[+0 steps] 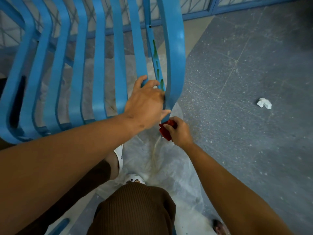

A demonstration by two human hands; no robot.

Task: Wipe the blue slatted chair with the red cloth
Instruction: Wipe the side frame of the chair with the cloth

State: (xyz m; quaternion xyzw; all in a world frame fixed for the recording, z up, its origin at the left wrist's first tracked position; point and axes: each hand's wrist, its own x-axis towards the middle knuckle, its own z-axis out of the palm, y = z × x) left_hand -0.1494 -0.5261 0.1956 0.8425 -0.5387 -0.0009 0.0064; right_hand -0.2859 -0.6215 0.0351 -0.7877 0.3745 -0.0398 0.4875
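Observation:
The blue slatted chair [100,65] fills the upper left of the head view, its curved slats running toward me. Green drip stains [155,55] run down a thin slat near its right edge. My left hand [145,102] grips the lower end of the rightmost slats, fingers curled around them. Just below and to the right, my right hand [179,131] is closed on the bunched red cloth [166,131], which touches the bottom tip of the outer slat. Part of the cloth is hidden by my fingers.
A clear plastic sheet [169,167] covers the floor under the chair and my feet in white clogs [135,178]. A crumpled white tissue [264,103] lies on the grey speckled floor at right. A blue railing [211,11] runs along the back.

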